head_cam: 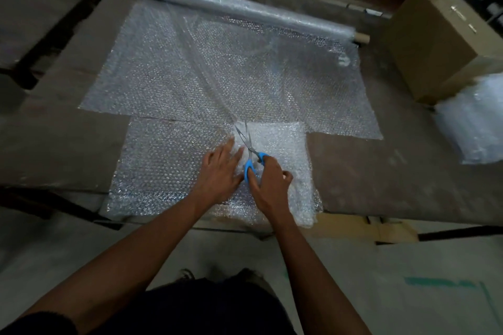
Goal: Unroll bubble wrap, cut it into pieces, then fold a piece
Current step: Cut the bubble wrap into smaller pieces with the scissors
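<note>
**A:** What does the head view show on the table?

**B:** A brown table [68, 128] with a sheet of bubble wrap [168, 68] spread flat over most of it. At the far edge lies the roll [239, 4], angled from upper left to lower right, with a cardboard core poking out of each end. The sheet runs from the roll toward the person. A smaller cut piece [166, 168] lies nearer, reaching the table's front edge.

**A:** And the hands?

**B:** They sit close together over that nearer piece. The left hand [217, 171] lies flat with its fingers spread, pressing the wrap down. The right hand [269, 179] grips scissors [249, 152] with blue handles, fingers curled through the loops. The blades stand slightly apart and point away from the person, at the near edge of the big sheet. A long raised crease runs from there up toward the roll.

**A:** Anything beside it?

**B:** On the right, a closed cardboard box [427, 46] stands on the table. Just in front of the box is a pale stack of folded wrap [476, 122], blurred. More boxes sit in the dim background. Both forearms are bare.
</note>
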